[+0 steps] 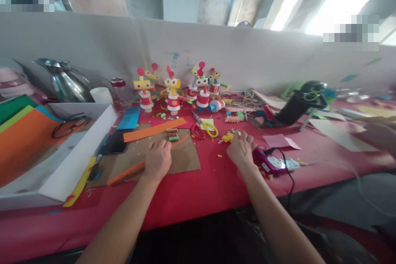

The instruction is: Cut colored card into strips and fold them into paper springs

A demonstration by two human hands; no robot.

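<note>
My left hand [158,159] rests on the brown cardboard [185,159], its fingers curled beside an orange paper strip [126,173]; what it holds, if anything, is hidden. Just above it lie small folded striped paper springs [172,134]. My right hand [241,148] is on the red tabletop with bent fingers at a small yellow paper piece [227,137]; whether it grips this is unclear. Between the hands, farther back, lie scissors with red and yellow handles [211,129]. A wider orange strip [154,129] crosses the cardboard's back edge.
Paper-cup figures [173,101] stand at the back. At left are a white box [74,159] with coloured paper, a phone [115,142] and a metal jug [69,82]. At right are a purple power strip [272,163], a black holder [292,107] and another person's hand [379,134].
</note>
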